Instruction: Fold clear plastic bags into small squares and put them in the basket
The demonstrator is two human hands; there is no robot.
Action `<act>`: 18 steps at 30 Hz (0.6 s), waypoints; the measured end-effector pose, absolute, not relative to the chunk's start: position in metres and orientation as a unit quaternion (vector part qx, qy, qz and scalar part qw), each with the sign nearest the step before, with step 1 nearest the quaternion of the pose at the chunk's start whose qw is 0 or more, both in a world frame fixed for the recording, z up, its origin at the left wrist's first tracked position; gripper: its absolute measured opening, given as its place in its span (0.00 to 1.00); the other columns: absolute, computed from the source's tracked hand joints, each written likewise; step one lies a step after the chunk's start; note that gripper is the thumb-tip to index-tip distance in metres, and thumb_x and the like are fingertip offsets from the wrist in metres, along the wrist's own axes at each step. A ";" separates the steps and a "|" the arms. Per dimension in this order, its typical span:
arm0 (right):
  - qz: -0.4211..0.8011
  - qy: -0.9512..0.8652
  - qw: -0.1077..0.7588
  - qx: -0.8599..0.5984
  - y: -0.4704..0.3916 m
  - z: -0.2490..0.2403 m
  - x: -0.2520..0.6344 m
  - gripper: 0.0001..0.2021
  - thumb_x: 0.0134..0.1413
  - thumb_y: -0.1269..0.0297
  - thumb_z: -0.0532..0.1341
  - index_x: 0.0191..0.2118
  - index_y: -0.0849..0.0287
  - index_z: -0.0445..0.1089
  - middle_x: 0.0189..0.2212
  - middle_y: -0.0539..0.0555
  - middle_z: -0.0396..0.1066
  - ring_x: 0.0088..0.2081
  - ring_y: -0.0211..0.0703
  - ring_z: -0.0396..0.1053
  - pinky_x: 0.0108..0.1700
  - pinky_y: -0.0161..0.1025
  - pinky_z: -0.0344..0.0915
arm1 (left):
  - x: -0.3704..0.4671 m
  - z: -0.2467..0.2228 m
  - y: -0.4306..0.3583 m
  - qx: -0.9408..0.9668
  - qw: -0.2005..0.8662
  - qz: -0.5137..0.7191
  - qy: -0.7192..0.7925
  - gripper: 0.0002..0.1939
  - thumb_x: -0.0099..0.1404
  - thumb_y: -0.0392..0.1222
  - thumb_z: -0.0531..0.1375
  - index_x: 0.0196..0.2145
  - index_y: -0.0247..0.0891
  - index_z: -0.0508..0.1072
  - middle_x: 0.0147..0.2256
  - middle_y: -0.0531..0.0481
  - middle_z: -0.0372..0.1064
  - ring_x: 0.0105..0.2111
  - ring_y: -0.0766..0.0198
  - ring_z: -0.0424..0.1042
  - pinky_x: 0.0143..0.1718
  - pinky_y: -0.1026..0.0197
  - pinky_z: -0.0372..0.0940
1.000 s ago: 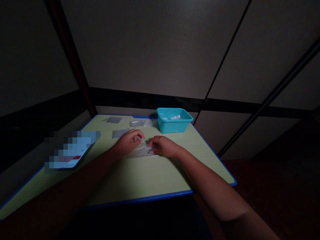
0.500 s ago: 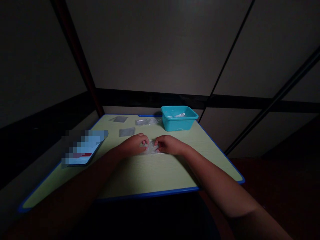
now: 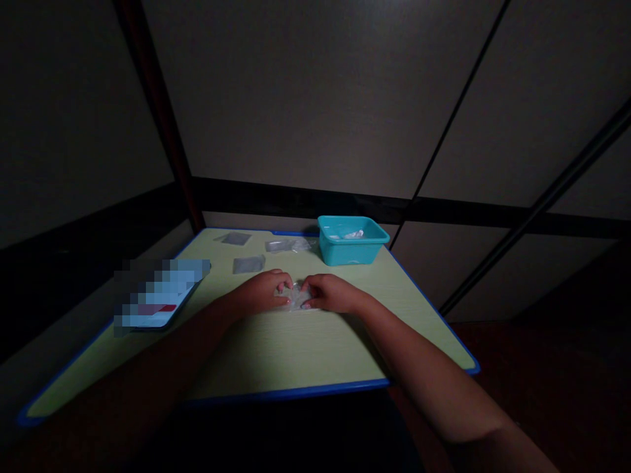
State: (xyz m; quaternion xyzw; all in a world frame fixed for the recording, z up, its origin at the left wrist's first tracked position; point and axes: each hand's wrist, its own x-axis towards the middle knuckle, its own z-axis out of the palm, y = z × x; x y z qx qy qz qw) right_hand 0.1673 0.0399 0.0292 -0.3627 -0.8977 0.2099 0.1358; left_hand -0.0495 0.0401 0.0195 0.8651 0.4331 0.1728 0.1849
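Observation:
A clear, crinkled plastic bag (image 3: 298,297) lies on the pale green table (image 3: 305,355) between my two hands. My left hand (image 3: 269,289) has its curled fingers on the bag's left side. From the right, my right hand (image 3: 328,293) grips the other side with bent fingers. The fingertips of the two hands are a short gap apart. Just behind my left hand is a flat grey packet (image 3: 249,264). What the bag contains, if anything, is too small to tell.
A turquoise basket (image 3: 352,253) with clear plastic inside stands at the back right. Another grey packet (image 3: 235,238) and clear packaging (image 3: 288,245) lie along the back. A tablet-like device (image 3: 167,295), partly pixelated, is at the left. A wall rises behind the table.
The view has tilted slightly, so the table and basket appear a little lower. Both hands stay at the clear bag, their fingertips slightly shifted.

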 end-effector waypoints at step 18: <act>0.169 -0.892 0.225 -0.354 0.041 0.029 0.165 0.04 0.47 0.76 0.59 0.31 0.64 0.69 0.25 0.49 0.65 0.26 0.33 0.58 0.29 0.30 0.51 | -0.043 0.024 0.037 0.866 0.192 0.238 0.395 0.07 0.56 0.40 0.57 0.31 0.37 0.71 0.31 0.51 0.60 0.29 0.65 0.62 0.33 0.64 0.59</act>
